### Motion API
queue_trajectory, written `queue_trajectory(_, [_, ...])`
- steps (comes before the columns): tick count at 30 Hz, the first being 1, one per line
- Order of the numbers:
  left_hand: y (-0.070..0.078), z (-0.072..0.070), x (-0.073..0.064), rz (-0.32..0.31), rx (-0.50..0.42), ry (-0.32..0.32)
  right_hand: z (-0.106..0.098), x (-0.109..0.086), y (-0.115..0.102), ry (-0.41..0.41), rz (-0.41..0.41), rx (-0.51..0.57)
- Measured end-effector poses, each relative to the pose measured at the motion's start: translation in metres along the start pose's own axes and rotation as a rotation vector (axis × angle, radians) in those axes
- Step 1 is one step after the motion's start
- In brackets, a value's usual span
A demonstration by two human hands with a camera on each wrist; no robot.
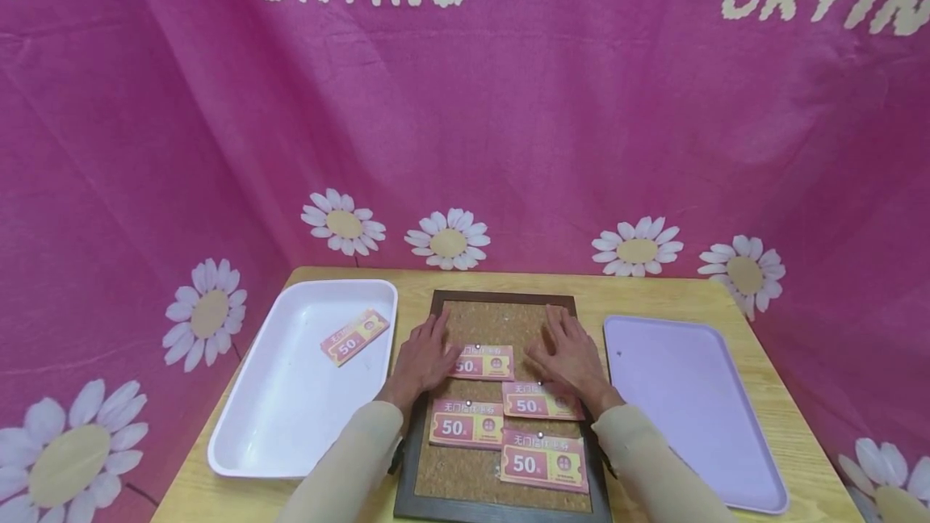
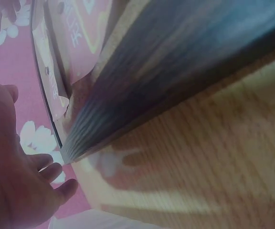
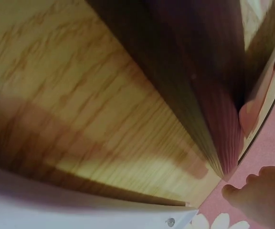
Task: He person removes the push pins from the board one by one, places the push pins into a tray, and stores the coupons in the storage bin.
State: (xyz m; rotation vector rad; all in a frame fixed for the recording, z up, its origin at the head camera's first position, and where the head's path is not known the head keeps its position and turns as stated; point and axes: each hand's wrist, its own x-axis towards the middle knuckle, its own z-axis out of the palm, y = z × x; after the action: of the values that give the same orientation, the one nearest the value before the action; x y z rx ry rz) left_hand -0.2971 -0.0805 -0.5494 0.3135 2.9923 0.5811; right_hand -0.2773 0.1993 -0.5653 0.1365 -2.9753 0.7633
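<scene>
Pink cloth (image 1: 508,144) backs the corkboard (image 1: 458,479), presumably light, stiff, best gripped by its side edges, where left hand (image 1: 423,357) and right hand (image 1: 572,353) spread loosely apart.

Thin gaps split the board (image 1: 465,476) from the white tray (image 1: 291,402) and purple tray (image 1: 690,394); both arms (image 1: 352,450) cross them.

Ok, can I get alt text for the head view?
A person's left hand and right hand are over a framed corkboard bearing four pinned coupons marked 50. To the left, a white tray holds another coupon; to the right lies a lilac tray. Behind hangs a magenta daisy-print curtain.
</scene>
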Motion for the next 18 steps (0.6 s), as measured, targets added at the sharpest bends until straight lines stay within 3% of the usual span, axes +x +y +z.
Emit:
queue_trajectory(8, [-0.001,0.006,-0.006,0.032,0.043,-0.105,0.007,0.001,-0.002,-0.004,-0.01,0.009])
queue_trajectory(18, [-0.006,0.014,-0.012,0.097,0.07,-0.103,0.015,-0.001,-0.011,-0.043,-0.043,0.066])
